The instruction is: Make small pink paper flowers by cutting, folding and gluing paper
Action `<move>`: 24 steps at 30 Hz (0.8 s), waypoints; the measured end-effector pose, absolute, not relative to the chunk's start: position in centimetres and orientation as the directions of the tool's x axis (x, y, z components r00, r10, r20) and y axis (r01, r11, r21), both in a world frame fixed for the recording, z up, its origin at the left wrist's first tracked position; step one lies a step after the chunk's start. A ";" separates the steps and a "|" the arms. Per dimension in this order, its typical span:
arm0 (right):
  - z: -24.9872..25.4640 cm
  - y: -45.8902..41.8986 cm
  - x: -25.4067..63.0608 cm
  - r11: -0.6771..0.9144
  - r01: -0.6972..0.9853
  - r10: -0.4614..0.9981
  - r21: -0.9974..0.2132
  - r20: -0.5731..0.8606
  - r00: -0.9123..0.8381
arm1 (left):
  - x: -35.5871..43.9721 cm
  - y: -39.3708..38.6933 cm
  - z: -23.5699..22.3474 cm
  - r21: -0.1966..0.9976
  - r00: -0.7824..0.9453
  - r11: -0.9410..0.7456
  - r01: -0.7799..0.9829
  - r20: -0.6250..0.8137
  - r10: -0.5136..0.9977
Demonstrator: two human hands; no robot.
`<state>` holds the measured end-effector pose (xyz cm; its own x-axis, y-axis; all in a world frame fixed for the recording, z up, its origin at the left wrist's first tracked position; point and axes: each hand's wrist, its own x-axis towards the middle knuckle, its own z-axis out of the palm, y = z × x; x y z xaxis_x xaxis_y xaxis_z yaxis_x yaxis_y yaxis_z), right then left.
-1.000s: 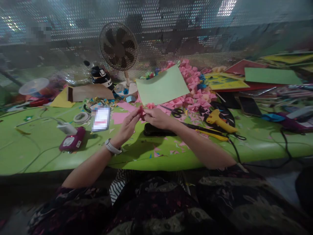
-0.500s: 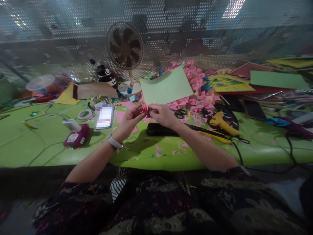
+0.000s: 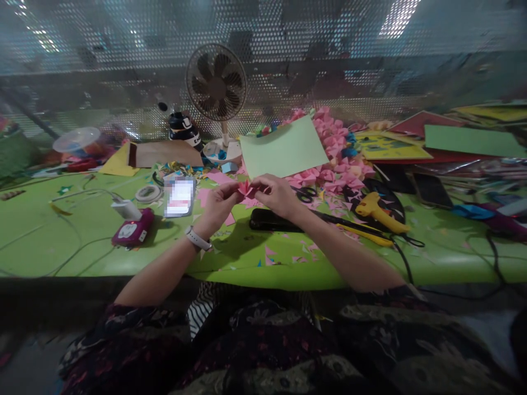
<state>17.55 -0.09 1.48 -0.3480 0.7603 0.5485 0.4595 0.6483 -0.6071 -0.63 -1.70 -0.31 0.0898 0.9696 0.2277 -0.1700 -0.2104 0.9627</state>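
Observation:
A small pink folded paper piece (image 3: 245, 190) with pointed tips is pinched between my two hands, above the green table (image 3: 230, 258). My left hand (image 3: 221, 204) grips its left side with thumb and fingertips. From the right, my right hand (image 3: 276, 196) holds it by the fingertips, its fingers bent. Below my right wrist lies a black flat iron-like tool (image 3: 274, 220). Dark-handled scissors (image 3: 307, 194) rest just beyond that wrist. Pink paper scraps (image 3: 229, 219) lie around and under my hands.
Behind my hands, a light green sheet (image 3: 284, 147) leans on a heap of pink folded papers (image 3: 335, 137). A fan (image 3: 217, 82) stands at the back. On the left are a phone (image 3: 180, 196), tape roll (image 3: 149, 193) and purple power adapter (image 3: 132, 229); a yellow glue gun (image 3: 381, 212) lies right.
The pink paper piece has turned, and its pointed tips now show between my fingers. My right fingers have lifted and spread slightly. The whole view has shifted a little.

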 end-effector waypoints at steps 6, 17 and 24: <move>1.4 0.1 17.6 0.573 0.347 0.816 -0.743 0.475 -0.330 | -0.8 -1.3 -0.6 0.973 0.100 -0.196 -0.119 0.209 0.973; 0.7 0.6 17.2 0.428 0.068 0.863 -0.901 0.385 -0.327 | -0.8 -1.3 -0.6 0.948 0.059 -0.269 -0.169 0.282 0.957; 0.6 0.3 16.7 0.367 -0.048 0.869 -0.929 0.361 -0.339 | -0.5 -1.9 -0.5 0.942 0.034 -0.237 -0.239 0.252 0.967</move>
<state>16.73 0.35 0.60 -0.3386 0.8691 0.3605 -0.0476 0.3669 -0.9291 -0.48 -1.87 -0.48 0.0337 0.9672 0.2519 -0.2390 -0.2369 0.9417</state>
